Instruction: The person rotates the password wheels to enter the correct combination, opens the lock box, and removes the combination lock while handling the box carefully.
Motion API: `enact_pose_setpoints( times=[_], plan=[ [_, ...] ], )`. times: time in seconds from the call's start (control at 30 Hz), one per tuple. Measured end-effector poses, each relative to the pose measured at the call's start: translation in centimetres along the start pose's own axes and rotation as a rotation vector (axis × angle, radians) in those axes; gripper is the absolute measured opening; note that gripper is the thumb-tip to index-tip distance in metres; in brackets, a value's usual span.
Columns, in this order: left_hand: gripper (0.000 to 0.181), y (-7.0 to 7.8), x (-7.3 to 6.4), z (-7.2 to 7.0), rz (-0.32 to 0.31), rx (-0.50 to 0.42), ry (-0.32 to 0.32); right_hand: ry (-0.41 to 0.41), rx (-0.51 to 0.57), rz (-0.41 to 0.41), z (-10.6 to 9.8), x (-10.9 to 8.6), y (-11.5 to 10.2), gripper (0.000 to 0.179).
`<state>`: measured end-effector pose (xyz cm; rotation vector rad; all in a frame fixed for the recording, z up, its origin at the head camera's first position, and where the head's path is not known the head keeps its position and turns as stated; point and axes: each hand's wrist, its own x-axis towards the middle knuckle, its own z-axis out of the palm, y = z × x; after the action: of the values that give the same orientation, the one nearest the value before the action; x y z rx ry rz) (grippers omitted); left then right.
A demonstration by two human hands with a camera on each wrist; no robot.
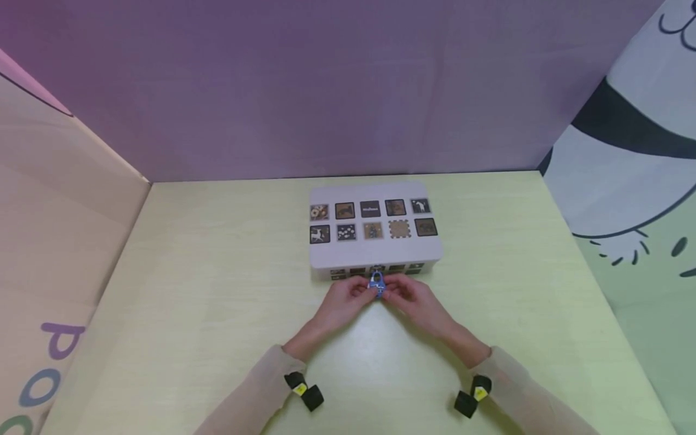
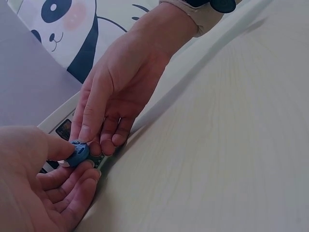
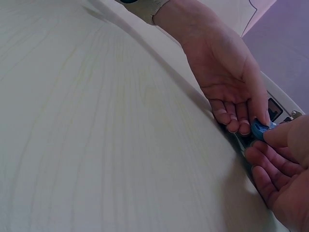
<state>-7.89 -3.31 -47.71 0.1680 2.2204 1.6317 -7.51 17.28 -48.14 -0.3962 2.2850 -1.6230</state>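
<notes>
1. Lock (image 1: 377,285): between your two sets of fingertips. Blue body with pale markings; loop points away from your fingers, toward the box (image 1: 375,254). Cannot tell whether the loop is fastened or hooked onto anything.
2. Your left hand (image 1: 348,300) pinches the lock's left side, thumb against curled fingers; your right hand (image 1: 415,299) pinches its right side.
3. Step in hand, as judged: two-handed fingertip work on the lock. Next move calls for one steady pinch, fine control from the other.
4. Box: just beyond your fingertips, lid down, white with picture squares.
</notes>
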Motion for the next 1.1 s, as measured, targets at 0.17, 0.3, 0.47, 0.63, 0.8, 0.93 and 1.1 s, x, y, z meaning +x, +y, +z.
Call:
enact_pose_setpoints(
  times=[0.17,0.3,0.47,0.63,0.8,0.93,1.1],
  plan=[
    [0.028,-0.07,-0.04,-0.04,0.003,-0.005,-0.01,0.0,0.002,0.0,0.0,0.01,-0.09,0.029],
    [0.027,-0.14,-0.07,-0.1,0.003,-0.026,-0.025,-0.001,0.006,0.006,0.0,0.05,-0.04,0.029],
    [0.028,-0.39,-0.03,-0.12,0.0,-0.041,-0.036,-0.005,0.007,0.012,-0.04,0.01,-0.08,0.03],
    [0.028,-0.52,0.04,-0.1,-0.003,-0.043,-0.033,-0.008,0.027,0.026,-0.15,0.03,-0.1,0.033],
    [0.027,-0.45,0.03,-0.11,-0.007,-0.054,-0.034,-0.005,0.063,0.037,-0.25,0.01,-0.13,0.037],
    [0.026,-0.4,0.07,-0.11,-0.005,-0.056,-0.032,-0.009,0.08,0.047,-0.3,0.07,-0.04,0.036],
    [0.027,-0.22,0.1,-0.11,-0.02,-0.052,-0.027,-0.013,0.091,0.048,-0.37,0.11,0.0,0.037]
  ],
)
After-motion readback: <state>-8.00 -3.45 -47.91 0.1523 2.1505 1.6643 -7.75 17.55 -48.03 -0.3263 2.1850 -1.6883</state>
